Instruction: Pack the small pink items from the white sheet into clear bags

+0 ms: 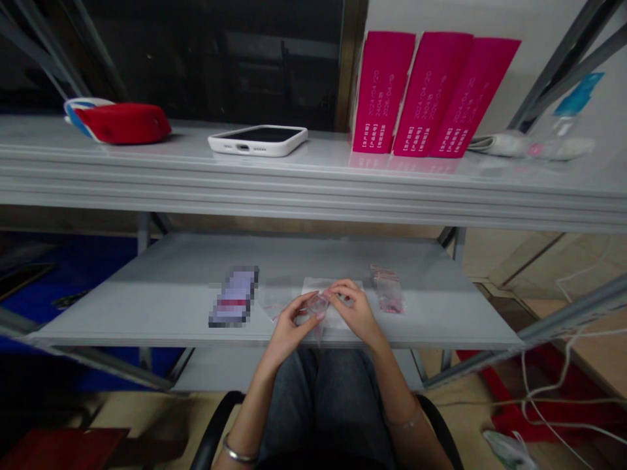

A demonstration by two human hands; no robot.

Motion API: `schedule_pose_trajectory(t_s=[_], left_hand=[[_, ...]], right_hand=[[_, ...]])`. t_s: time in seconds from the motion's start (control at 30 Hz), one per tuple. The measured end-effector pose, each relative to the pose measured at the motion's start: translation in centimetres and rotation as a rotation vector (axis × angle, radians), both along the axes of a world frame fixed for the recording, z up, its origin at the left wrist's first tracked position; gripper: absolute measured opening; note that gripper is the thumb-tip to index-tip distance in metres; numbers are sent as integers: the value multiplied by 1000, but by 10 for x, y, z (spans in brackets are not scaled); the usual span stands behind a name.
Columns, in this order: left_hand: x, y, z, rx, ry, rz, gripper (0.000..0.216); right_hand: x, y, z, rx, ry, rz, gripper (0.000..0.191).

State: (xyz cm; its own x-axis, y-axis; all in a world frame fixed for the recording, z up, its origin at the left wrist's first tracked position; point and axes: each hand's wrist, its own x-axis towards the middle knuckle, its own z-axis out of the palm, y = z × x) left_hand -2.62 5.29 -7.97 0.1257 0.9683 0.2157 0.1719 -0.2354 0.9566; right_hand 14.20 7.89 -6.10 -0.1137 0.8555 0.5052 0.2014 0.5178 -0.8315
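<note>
Head cam: LH (294, 321), RH (356, 309) over tbl (435, 297), window (220, 59) bhd.

Along the far strip of the grey lower board (132, 297), a hand could pass sideways beyond the pixelated phone (234, 296), left hand (298, 321), right hand (356, 311) and stack of small bags (389, 295). Wide room lies left of that phone and right of the stack; the gap between stack and right hand is narrow. Farther off, the upper shelf (196, 186) crosses the full width. On it, three upright pink boxes (434, 94) form a tall barrier, while the low white phone (259, 140) leaves reaching room at either side.
</note>
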Motion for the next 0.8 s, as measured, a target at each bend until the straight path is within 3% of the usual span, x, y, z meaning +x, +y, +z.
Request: schedule_pose_trajectory(t_s=[0.17, 0.23, 0.4, 0.6, 0.8], left_hand=[[-1, -1, 1, -6, 9, 2, 44], [-1, -1, 0, -3, 12, -1, 44], [-2, -1, 0, 0, 19, -7, 45], [-3, -3, 2, 11, 31, 4, 45], [-3, -3, 2, 6, 18, 0, 45]], right_hand=[[13, 19, -20, 6, -121, -190, 22], [19, 30, -36, -31, -284, -290, 21], [23, 40, -66, -147, -622, -379, 27], [19, 37, -71, -135, -702, -435, 23], [22, 38, -71, -94, -622, -465, 20]])
